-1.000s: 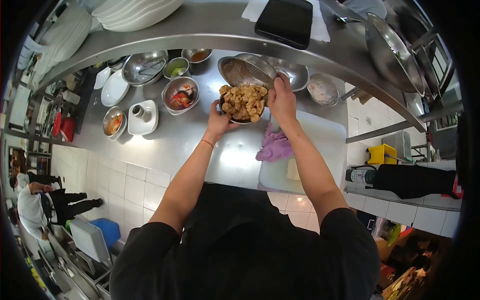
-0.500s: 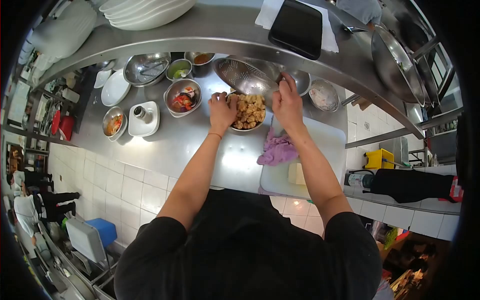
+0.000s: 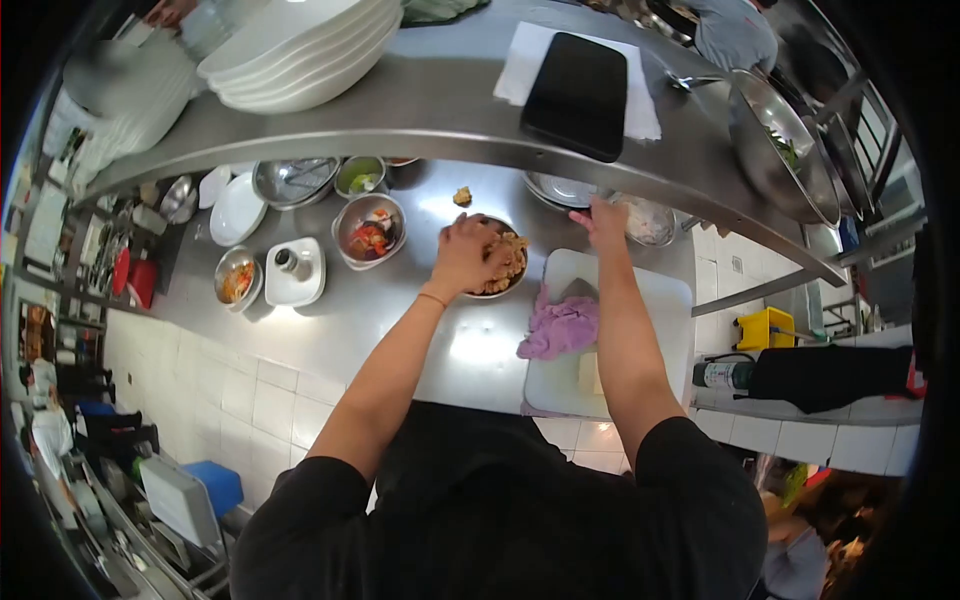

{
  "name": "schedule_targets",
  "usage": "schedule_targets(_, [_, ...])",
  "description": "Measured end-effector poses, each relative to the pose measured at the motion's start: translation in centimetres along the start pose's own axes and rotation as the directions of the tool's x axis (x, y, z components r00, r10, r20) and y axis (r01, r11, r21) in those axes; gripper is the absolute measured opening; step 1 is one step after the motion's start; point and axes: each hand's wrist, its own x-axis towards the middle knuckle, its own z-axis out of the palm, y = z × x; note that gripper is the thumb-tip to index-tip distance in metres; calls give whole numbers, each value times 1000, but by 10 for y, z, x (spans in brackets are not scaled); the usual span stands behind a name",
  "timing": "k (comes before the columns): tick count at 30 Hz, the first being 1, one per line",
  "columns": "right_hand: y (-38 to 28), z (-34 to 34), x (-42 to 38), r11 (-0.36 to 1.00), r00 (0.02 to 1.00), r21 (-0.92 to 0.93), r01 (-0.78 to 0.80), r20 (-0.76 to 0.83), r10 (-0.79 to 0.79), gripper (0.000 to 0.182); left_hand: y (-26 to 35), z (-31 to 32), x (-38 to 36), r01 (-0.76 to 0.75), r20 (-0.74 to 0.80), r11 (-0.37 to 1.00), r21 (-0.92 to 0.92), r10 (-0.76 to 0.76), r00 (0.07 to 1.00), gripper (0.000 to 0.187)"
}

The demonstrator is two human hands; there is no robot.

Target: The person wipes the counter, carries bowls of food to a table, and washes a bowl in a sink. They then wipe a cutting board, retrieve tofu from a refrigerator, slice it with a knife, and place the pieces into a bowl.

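Under the shelf edge, a metal bowl holds golden-brown fried pieces. My left hand lies over its left side, fingers spread across the pieces. One loose fried piece rests on the steel table behind the bowl. To the right, my right hand is at the near rim of the metal colander, which sits low under the shelf; the shelf edge covers part of both. A purple cloth lies on the white cutting board below my right hand.
Bowls of red-and-white food and shredded orange food stand left, beside a white container. A bowl of white food is at the right. Overhead, the steel shelf carries stacked dishes and a black tray.
The colander has gone from tilted over the fried pieces to low at the right, with my right hand. My left hand has spread over the pieces. A loose piece now shows on the table.
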Motion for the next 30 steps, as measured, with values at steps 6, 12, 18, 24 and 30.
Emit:
schedule_targets(6, [51, -22, 15, 988, 985, -68, 138, 110, -130, 32, -79, 17, 109, 91, 527, 934, 346, -273, 805, 33])
schedule_targets(12, [-19, 16, -29, 887, 971, 460, -33, -196, 138, 36, -137, 81, 112, 160, 481, 981, 109, -192, 855, 35])
schedule_targets(18, [-13, -48, -24, 988, 985, -31, -150, 86, 152, 27, -50, -13, 58, 163, 82, 925, -344, -143, 986, 26])
schedule_targets(24, [49, -31, -54, 284, 654, -603, 745, 577, -489, 26, -4, -17, -19, -60, 171, 997, -56, 69, 983, 36])
schedule_targets(30, [74, 9, -53, 159, 659, -641, 751, 712, -243, 21, -5, -21, -11, 53, 184, 993, -104, -33, 982, 29])
